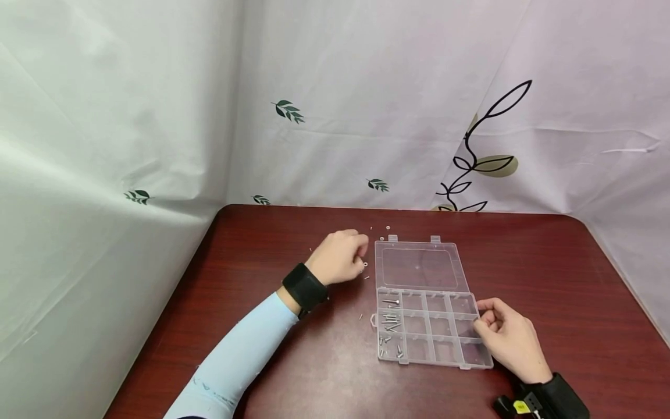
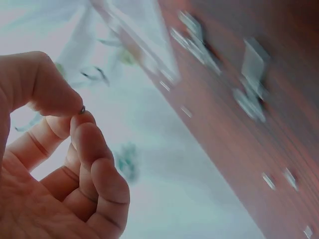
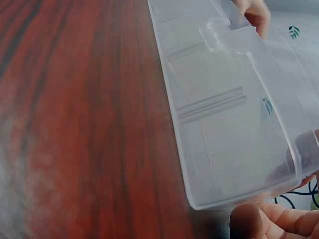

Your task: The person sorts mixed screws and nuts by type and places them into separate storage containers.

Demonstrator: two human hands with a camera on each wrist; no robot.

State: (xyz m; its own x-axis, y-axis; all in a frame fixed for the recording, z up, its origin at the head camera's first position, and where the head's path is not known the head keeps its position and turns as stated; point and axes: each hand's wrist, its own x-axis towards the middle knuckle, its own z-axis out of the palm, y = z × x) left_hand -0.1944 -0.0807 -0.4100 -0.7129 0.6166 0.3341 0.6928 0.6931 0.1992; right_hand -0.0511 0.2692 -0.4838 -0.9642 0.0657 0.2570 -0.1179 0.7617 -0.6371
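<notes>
My left hand is over the table to the left of a clear plastic compartment box. In the left wrist view, its thumb and index finger pinch a tiny dark metal piece, too small to name surely. The box lies with its lid folded back, away from me. Screws fill several left-column compartments. At the box's right side my right hand holds the edge with thumb and fingers; the right wrist view shows the thumb close by the box corner.
Loose small nuts and short screws lie scattered left of the box and behind it. The dark red wooden table meets a white patterned cloth at its back and left sides.
</notes>
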